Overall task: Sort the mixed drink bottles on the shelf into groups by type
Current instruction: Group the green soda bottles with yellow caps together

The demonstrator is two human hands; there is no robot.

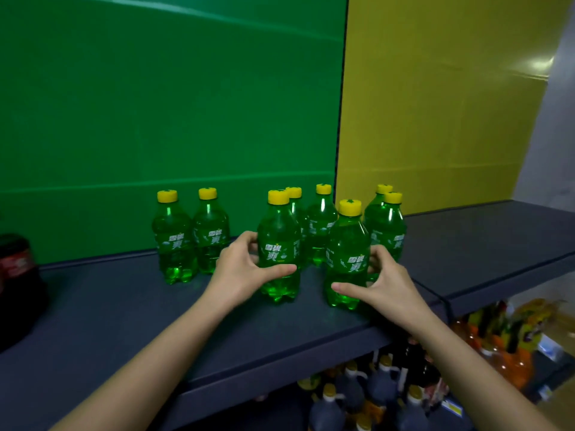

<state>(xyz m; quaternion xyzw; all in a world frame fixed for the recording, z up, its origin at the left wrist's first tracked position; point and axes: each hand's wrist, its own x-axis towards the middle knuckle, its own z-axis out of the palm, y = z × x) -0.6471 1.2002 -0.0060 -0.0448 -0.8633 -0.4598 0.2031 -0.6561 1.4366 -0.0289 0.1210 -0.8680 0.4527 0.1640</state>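
On the dark blue shelf [124, 306], left hand [245, 265] grips one upright yellow-capped green plastic soda bottle [278, 244], right hand [382, 281] grips the neighbouring green bottle [347, 253]; grouping evidently in progress, next requiring both be slid against the rear green bottles [320, 225].

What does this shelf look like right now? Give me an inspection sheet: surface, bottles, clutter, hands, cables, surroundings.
Surface: dark blue shelf, bottles standing on it.
Job's things: eight green bottles with yellow caps, upright; red-labelled bottle at far left.
Clutter: nothing seen.
Hands: left hand grips the left front bottle; right hand grips the right front bottle.
Cables: nothing seen.
Surroundings: green board and yellow board behind; dark jugs and orange bottles below.
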